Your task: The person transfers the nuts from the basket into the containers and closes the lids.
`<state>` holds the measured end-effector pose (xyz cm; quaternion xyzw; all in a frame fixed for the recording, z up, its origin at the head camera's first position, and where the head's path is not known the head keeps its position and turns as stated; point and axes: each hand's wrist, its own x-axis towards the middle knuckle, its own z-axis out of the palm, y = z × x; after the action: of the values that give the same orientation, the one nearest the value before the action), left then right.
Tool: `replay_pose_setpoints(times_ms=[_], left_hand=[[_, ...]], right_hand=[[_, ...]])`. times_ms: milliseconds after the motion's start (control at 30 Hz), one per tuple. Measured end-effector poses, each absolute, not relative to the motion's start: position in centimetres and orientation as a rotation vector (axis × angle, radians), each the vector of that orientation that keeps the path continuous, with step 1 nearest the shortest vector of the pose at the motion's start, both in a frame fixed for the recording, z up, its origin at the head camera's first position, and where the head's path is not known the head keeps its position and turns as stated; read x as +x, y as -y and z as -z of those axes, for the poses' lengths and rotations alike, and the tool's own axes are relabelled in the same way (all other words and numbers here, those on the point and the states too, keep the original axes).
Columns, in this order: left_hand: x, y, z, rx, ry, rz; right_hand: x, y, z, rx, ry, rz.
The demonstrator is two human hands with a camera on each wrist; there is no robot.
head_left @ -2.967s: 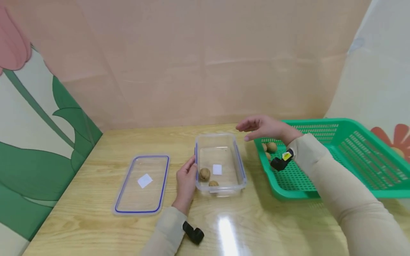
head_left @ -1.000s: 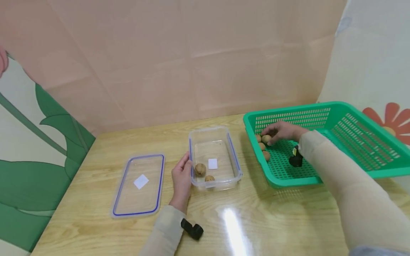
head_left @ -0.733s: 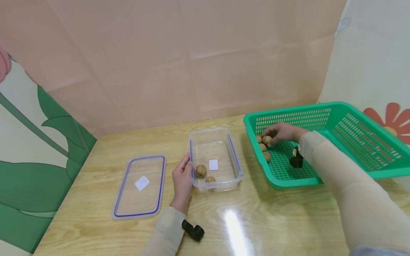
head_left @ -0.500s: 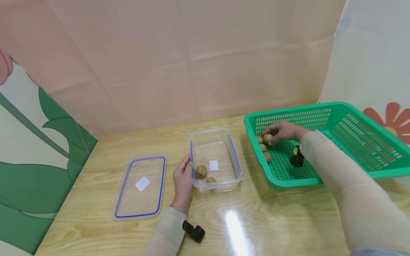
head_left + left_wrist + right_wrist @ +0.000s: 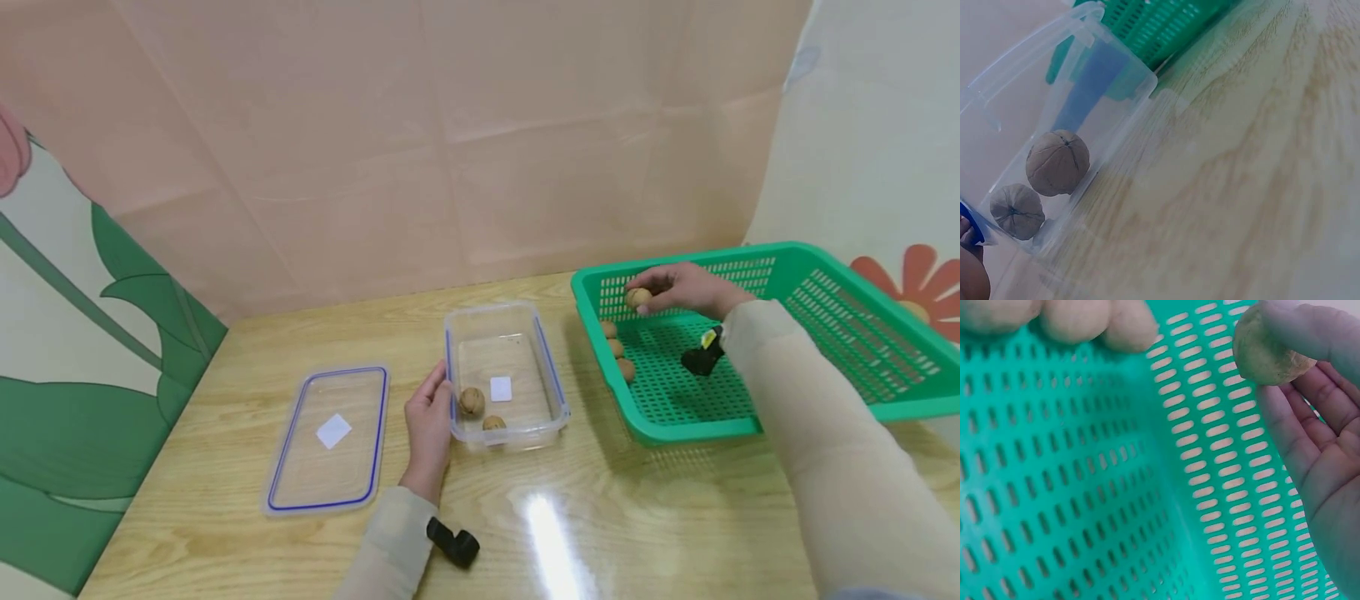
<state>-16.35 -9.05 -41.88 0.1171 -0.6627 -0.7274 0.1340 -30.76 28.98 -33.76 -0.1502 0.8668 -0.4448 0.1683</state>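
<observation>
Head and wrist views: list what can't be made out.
Left wrist: most of the left hand, cut off by the left edge; whether it grips the box is unclear.
Right wrist: upper parts of three walnuts, cut off by the top edge.
Head: part of the basket, hidden behind the right sleeve.
Head: any print on the label on the lid, too small.

- L hand (image 5: 972,276) mostly cut off, L wrist cam
- Green basket (image 5: 697,431) cut off at R edge, head cam
- 3 walnuts (image 5: 1075,320) cropped up top, R wrist cam
</observation>
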Motion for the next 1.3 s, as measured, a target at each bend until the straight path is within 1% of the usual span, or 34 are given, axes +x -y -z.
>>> replay_pose_setpoints(times_ms=[233,633,900,1300], left_hand=[[-16.3,9.0,42.0,0.343,1.926,2.118],[-16.4,8.8,41.7,0.353,1.926,2.121],[-16.4,8.8,41.8,0.353,1.927,2.122],[-16.8,8.6,42.1,0.394,1.905,2.123]], right_hand=[[-30.2,-28.9,32.6,-0.385,-2.502,1.364],[-29.9,-27.8,30.8,-0.545,-2.293,1.834],[-29.9,-25.0,29.8,-0.705,-2.026,2.038],[-30.0,-20.9,28.9,-0.922,-1.808,2.085]])
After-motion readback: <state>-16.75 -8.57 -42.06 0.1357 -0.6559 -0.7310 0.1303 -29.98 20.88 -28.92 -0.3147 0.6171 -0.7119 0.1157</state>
